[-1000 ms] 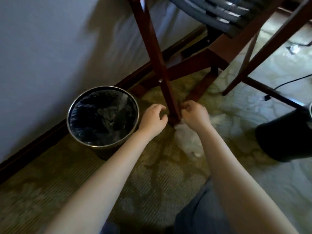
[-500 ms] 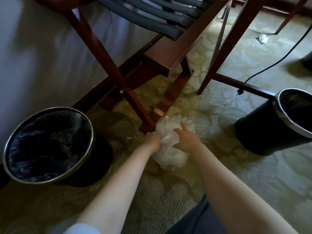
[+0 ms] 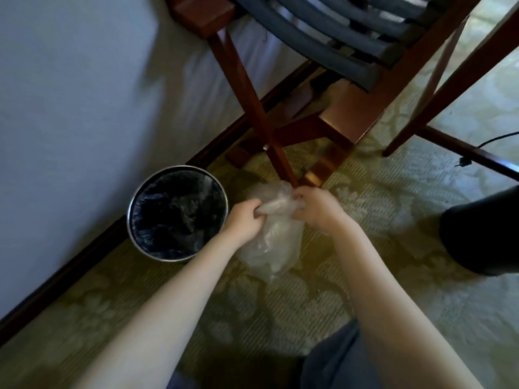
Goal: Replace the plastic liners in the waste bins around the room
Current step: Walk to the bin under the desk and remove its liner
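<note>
A crumpled clear plastic liner hangs between my hands above the carpet. My left hand grips its bunched top edge on the left, and my right hand grips the same edge on the right. Just left of my left hand stands a round black waste bin with a chrome rim and a dark liner inside. A second black bin sits at the right edge, only partly in view.
A wooden luggage rack with dark straps stands directly behind my hands, one leg touching down near the liner. A wall with a dark baseboard runs along the left. A black cable lies on the patterned carpet at right.
Both hands have gathered the clear liner and lifted it off the carpet, gripping its top edge. The view has swung back left, so the left bin is nearer my hands.
</note>
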A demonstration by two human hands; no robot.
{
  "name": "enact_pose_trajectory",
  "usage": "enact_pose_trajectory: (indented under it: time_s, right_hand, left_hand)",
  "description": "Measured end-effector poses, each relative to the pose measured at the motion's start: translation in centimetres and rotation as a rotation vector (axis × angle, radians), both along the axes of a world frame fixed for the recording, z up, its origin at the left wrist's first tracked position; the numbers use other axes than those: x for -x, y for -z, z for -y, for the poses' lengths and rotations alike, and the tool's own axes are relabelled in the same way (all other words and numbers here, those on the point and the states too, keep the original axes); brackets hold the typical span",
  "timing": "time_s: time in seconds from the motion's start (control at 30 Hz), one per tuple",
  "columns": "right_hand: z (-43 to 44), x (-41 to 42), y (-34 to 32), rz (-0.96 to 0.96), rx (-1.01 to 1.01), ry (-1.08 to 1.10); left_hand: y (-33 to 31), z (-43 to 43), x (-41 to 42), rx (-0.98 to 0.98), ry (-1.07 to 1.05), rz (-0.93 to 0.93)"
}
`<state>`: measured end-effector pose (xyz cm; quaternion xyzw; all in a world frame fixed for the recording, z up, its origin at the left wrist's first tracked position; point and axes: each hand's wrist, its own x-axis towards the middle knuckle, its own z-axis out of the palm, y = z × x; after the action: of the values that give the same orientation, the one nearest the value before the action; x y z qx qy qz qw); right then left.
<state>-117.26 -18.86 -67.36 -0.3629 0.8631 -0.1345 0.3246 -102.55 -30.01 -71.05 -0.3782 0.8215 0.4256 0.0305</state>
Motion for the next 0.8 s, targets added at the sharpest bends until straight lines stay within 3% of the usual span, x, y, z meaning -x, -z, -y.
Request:
enact_pose_trajectory:
  time_s: [0.3, 0.63, 0.8]
  right_hand:
    - [0.1, -5.3, -19.0, 0.060, 0.126, 0.019]
    - [1.9, -10.2, -45.3, 0.110, 0.164, -0.245]
    - [2.5, -14.7, -54.2, 0.140, 0.201, -0.366]
  left_hand:
    - [-20.7, 1.3, -4.7, 0.008, -0.015, 0.059]
    - [-48.6, 0.3, -11.5, 0.100, -0.172, 0.106]
    - [-57.2, -1.9, -17.7, 0.152, -0.321, 0.062]
